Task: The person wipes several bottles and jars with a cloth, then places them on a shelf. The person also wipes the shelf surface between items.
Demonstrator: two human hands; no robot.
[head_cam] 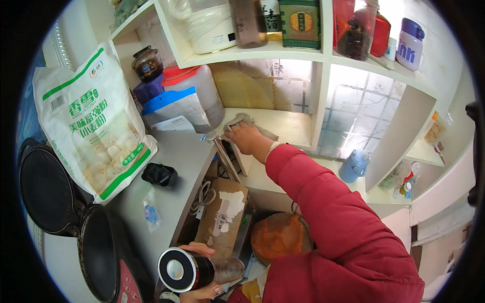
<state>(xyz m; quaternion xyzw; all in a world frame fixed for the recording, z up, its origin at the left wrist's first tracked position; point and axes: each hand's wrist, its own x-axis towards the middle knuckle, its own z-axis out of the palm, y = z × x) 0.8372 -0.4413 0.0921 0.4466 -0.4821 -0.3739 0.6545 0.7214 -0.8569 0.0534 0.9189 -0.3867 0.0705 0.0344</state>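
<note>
Pressed onto a grey cloth (239, 120), my right hand (246, 138) rests on the white shelf board (293, 125), its red sleeve stretching across the view. The cloth bunches under the fingers, and part of it spreads to the right. Low in the view, my left hand (201, 291) grips a clear cylindrical container (229, 269) with a black and silver cap (204, 269). It is tilted, cap end towards me; part of the hand is hidden behind it. Left of the cloth stands a plastic jar with a red lid (182, 75), beside a blue-and-white bag (174, 104).
A flour bag (94, 125) leans at the left, behind an opened electric griddle (96, 253). The grey counter (182, 151) holds a black plastic tray (159, 175). Below are a cardboard box (219, 219) and a round pan (280, 235). A light-blue jug (354, 166) stands right.
</note>
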